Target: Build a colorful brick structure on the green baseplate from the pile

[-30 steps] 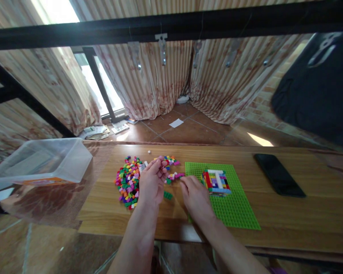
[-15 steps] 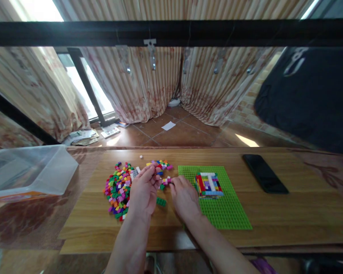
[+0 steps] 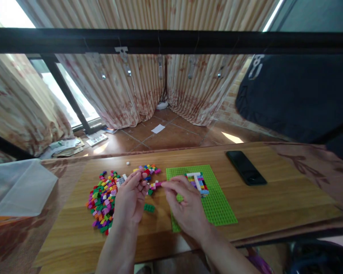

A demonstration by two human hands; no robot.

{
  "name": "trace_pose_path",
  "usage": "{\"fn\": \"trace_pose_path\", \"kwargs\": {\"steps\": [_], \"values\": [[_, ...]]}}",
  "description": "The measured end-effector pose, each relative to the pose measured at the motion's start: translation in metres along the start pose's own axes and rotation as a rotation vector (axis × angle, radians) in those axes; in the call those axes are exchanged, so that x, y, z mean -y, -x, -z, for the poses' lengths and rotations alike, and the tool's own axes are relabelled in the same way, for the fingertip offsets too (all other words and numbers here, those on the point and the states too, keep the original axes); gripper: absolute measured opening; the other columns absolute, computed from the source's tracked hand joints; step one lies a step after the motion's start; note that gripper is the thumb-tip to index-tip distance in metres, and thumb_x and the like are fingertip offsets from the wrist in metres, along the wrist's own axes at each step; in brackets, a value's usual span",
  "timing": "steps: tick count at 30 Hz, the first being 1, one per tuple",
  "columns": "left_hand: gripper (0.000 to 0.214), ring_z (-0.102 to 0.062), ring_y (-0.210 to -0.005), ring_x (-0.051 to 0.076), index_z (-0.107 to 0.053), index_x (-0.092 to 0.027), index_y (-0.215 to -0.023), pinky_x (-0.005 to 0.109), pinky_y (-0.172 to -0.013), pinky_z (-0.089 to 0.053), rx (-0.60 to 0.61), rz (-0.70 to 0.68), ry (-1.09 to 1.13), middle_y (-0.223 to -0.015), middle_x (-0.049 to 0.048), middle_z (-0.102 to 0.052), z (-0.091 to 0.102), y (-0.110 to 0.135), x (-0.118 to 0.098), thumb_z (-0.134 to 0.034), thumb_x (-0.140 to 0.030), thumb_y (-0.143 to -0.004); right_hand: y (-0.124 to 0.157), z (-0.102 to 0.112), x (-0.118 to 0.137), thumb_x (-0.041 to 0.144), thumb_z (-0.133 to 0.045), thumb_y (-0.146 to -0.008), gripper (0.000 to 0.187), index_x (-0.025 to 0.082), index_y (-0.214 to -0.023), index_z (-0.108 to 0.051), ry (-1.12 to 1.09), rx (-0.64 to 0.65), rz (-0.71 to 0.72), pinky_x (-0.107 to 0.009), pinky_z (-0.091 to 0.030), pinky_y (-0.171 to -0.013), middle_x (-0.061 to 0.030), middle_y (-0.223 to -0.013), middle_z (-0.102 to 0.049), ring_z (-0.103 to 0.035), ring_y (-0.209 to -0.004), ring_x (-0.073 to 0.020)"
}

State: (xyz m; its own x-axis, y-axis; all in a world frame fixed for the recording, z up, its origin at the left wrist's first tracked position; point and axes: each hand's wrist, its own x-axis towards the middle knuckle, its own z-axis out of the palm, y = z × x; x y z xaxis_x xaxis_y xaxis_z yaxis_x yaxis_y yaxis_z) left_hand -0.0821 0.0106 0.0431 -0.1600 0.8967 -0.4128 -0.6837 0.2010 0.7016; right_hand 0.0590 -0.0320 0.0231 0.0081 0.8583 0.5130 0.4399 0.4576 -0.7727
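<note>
My left hand (image 3: 133,194) is turned palm up beside the heap of loose building bricks (image 3: 103,199). Its fingers are curled and the tips pressed together; whatever they hold is hidden. My right hand (image 3: 185,207) reaches over the left edge of the green baseplate (image 3: 220,205), thumb and forefinger closed at the tips. Those tips meet a small cluster of pink and white bricks (image 3: 154,185), and I cannot make out what is between them. Partly behind the right hand, a multicoloured square brick structure (image 3: 199,183) with a white top strip stands on the baseplate. A dark green brick (image 3: 149,207) lies between my hands.
Another small group of bricks (image 3: 153,168) lies beyond my left hand, and a single white brick (image 3: 128,163) farther back. A black phone (image 3: 246,167) rests on the right of the wooden table (image 3: 286,190). At the far left is a translucent plastic bin (image 3: 20,186).
The view has shifted, so the table things appear farther left. My right hand has lifted and turned, now overlapping the baseplate's left edge and part of the structure. The left hand stays curled.
</note>
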Motion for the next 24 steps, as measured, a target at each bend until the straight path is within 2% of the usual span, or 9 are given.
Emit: {"fn": "trace_pose_path", "kwargs": {"steps": [2, 4, 7, 11, 14, 17, 24], "values": [[0.013, -0.057, -0.047, 0.005, -0.067, -0.009, -0.085, 0.013, -0.047, -0.05, 0.013, 0.018, -0.022, -0.064, 0.0001, -0.066, -0.002, 0.001, 0.003, -0.06, -0.006, -0.075, 0.0, 0.018, -0.002, 0.02, -0.052, -0.09, 0.018, 0.024, -0.096, -0.068, -0.05, -0.068, -0.065, -0.026, -0.05, -0.075, -0.0033, -0.091, -0.064, -0.062, -0.084, -0.0141], [0.012, -0.057, -0.047, 0.005, -0.068, -0.009, -0.086, 0.013, -0.046, -0.05, 0.031, 0.032, -0.052, -0.065, 0.0006, -0.066, -0.004, 0.002, 0.007, -0.061, -0.007, -0.076, 0.0, 0.038, -0.01, 0.027, -0.054, -0.089, 0.016, 0.024, -0.096, -0.068, -0.103, -0.129, -0.187, -0.025, -0.051, -0.068, -0.0028, -0.088, -0.065, -0.062, -0.077, -0.0135], [0.012, -0.057, -0.048, 0.005, -0.068, -0.009, -0.087, 0.014, -0.047, -0.05, 0.057, 0.048, -0.095, -0.066, 0.0012, -0.067, -0.008, 0.003, 0.011, -0.06, -0.008, -0.077, 0.001, 0.065, -0.028, 0.035, -0.06, -0.086, 0.017, 0.021, -0.092, -0.068, -0.184, -0.213, -0.397, -0.023, -0.05, -0.057, 0.0003, -0.067, -0.064, -0.06, -0.06, -0.0121], [0.012, -0.057, -0.048, 0.005, -0.068, -0.009, -0.086, 0.014, -0.047, -0.05, 0.077, 0.06, -0.135, -0.067, 0.0015, -0.067, -0.013, 0.002, 0.018, -0.061, -0.008, -0.076, 0.002, 0.091, -0.045, 0.045, -0.067, -0.077, 0.028, 0.018, -0.08, -0.067, -0.32, -0.238, -0.56, -0.022, -0.047, -0.049, 0.0025, -0.054, -0.06, -0.055, -0.049, -0.0108], [0.015, -0.058, -0.05, 0.005, -0.068, -0.01, -0.086, 0.014, -0.048, -0.049, 0.101, 0.058, -0.159, -0.067, 0.001, -0.067, -0.018, 0.003, 0.027, -0.067, -0.011, -0.071, 0.005, 0.099, -0.05, 0.05, -0.071, -0.073, 0.034, 0.017, -0.068, -0.063, -0.396, -0.172, -0.64, -0.021, -0.045, -0.046, 0.0025, -0.052, -0.059, -0.054, -0.046, -0.0101], [0.023, -0.059, -0.052, 0.006, -0.069, -0.01, -0.086, 0.014, -0.05, -0.048, 0.128, 0.048, -0.205, -0.067, 0.0009, -0.067, -0.024, 0.005, 0.039, -0.074, -0.016, -0.065, 0.008, 0.099, -0.055, 0.052, -0.072, -0.07, 0.036, 0.017, -0.067, -0.062, -0.394, -0.142, -0.667, -0.021, -0.046, -0.046, 0.0019, -0.052, -0.06, -0.055, -0.047, -0.0104], [0.029, -0.057, -0.054, 0.005, -0.069, -0.012, -0.085, 0.015, -0.052, -0.045, 0.139, 0.048, -0.282, -0.07, 0.0011, -0.067, -0.03, 0.007, 0.056, -0.079, -0.022, -0.06, 0.008, 0.111, -0.072, 0.054, -0.073, -0.067, 0.038, 0.017, -0.073, -0.067, -0.285, -0.302, -0.678, -0.022, -0.046, -0.043, 0.0016, -0.053, -0.06, -0.055, -0.046, -0.0116]]}}
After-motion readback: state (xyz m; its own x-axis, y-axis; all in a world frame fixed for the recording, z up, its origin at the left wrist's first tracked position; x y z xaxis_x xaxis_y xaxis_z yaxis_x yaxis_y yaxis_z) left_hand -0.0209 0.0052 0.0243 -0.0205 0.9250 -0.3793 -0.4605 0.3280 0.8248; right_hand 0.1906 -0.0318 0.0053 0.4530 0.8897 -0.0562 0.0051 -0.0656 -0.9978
